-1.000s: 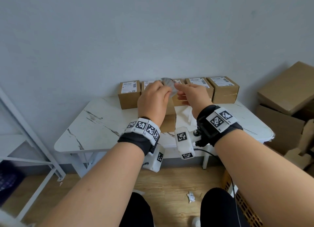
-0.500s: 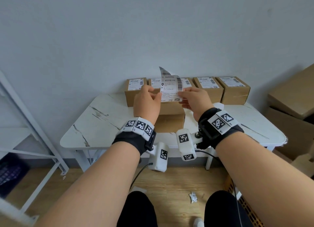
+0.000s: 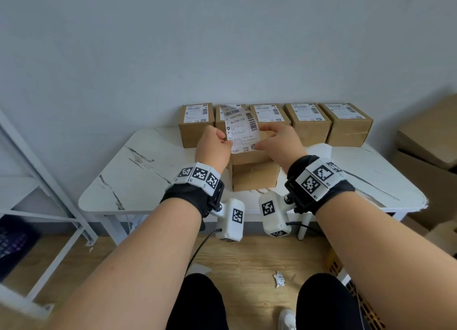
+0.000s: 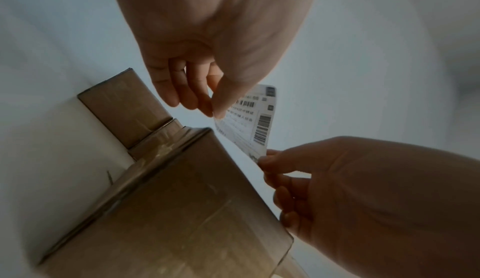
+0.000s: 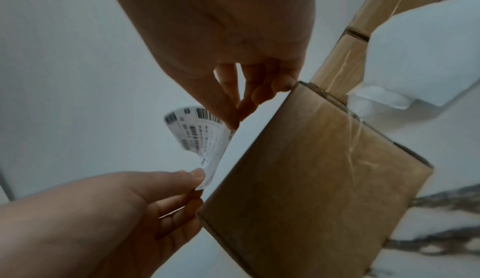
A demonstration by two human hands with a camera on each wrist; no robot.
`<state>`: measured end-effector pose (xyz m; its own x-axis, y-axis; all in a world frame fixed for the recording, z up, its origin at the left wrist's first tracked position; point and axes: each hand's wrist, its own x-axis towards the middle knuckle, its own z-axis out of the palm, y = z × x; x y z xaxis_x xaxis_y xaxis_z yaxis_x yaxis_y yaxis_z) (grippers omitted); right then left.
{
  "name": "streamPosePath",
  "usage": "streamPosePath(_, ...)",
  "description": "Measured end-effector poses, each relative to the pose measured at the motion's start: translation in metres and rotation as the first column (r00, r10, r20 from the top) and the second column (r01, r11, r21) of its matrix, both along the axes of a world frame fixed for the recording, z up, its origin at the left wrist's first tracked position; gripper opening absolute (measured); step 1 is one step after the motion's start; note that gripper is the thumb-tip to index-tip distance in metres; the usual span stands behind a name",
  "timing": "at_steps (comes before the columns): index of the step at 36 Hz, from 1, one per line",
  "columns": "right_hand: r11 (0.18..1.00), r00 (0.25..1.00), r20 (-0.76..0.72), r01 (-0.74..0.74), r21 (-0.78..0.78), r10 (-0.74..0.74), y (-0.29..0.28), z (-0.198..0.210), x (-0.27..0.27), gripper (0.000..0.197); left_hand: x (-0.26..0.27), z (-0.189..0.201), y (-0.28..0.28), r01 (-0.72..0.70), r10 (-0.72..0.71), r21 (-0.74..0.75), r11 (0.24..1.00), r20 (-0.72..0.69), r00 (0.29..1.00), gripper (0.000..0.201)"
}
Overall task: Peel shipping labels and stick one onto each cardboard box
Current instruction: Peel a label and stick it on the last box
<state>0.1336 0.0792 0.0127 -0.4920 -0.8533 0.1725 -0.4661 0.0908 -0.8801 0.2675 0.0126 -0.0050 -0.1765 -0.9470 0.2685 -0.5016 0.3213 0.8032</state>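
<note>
The label (image 3: 241, 129) hangs stretched between both hands just above the front box (image 3: 254, 174), which sits on the table (image 3: 138, 171) near its front edge, ahead of a back row of five boxes (image 3: 310, 122) that already carry labels. The left hand (image 3: 214, 148) pinches the label's lower left edge between thumb and forefinger, its other fingers loosely curled; the right hand (image 3: 278, 143) pinches the lower right edge the same way. The wrist views show the sheet bowing and its top corner curling, clear of the cardboard. To do this step well, I judge that the near edge should go down first, square to the box's top edge, with the sheet kept taut; then one thumb can sweep from that edge toward the far one so no air or crease gets trapped. The curl is the risk: if the free top folds onto itself or touches early, the glue will likely grab crooked. Compared with half a second ago, the label sits lower and closer to the box top, leaning back toward the row, and both hands have come down and forward with it; a second ago it was still bunched between the fingers up by the row.
</note>
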Motion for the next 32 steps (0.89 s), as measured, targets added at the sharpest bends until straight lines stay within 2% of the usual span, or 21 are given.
streamPosePath(7,0.998,0.999,0.013,0.046,0.044,-0.047,0.001,0.003,-0.008,0.046,-0.002,0.003,0.002,0.016,-0.015,0.021,1.0,-0.033,0.999,0.023)
streamPosePath(16,0.994,0.999,-0.022,0.036,0.101,-0.034,0.013,-0.001,-0.012,0.046,-0.006,0.0,0.015,0.014,-0.014,0.002,1.0,0.065,0.998,0.026)
streamPosePath(32,0.99,0.992,-0.117,0.053,0.131,-0.037,0.015,-0.006,-0.014,0.043,-0.009,-0.009,0.02,0.019,0.005,-0.15,0.988,0.156,0.988,0.018)
